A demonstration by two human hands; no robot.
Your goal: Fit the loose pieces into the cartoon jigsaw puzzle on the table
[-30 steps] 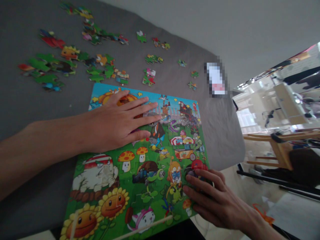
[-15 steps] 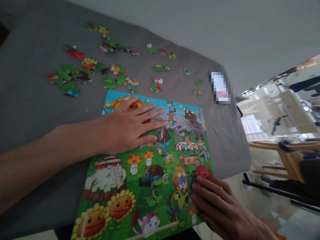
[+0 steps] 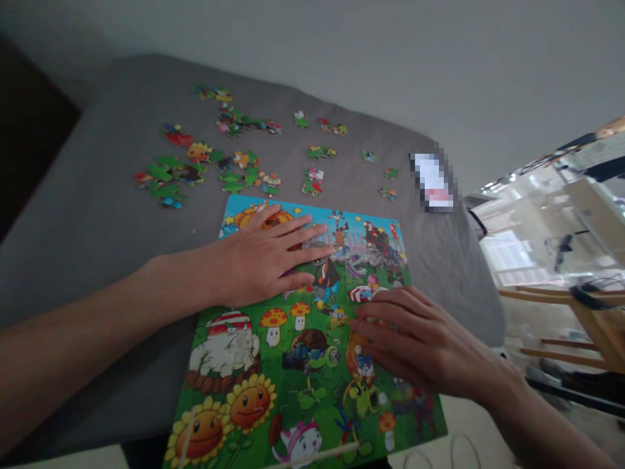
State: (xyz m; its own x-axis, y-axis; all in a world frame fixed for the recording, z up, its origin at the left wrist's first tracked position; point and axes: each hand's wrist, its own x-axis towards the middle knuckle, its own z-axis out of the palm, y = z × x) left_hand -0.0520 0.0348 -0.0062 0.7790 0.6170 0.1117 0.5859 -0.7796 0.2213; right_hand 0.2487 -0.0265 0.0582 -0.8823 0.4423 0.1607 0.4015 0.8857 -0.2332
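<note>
A puzzle point(image 3: 310, 352) lies on the worktop point(image 3: 107, 254), loose pieces point(image 3: 199, 152) beyond it. The left hand point(image 3: 271, 256), grip spread, covers its far-left part; the right hand point(image 3: 420, 335), grip loosely open, has moved up its right side, uncovering its near-right corner.

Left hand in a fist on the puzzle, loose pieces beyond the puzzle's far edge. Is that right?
Not the fist: the head view shows the left hand spread open on the puzzle. The loose pieces do lie beyond its far edge.
</note>
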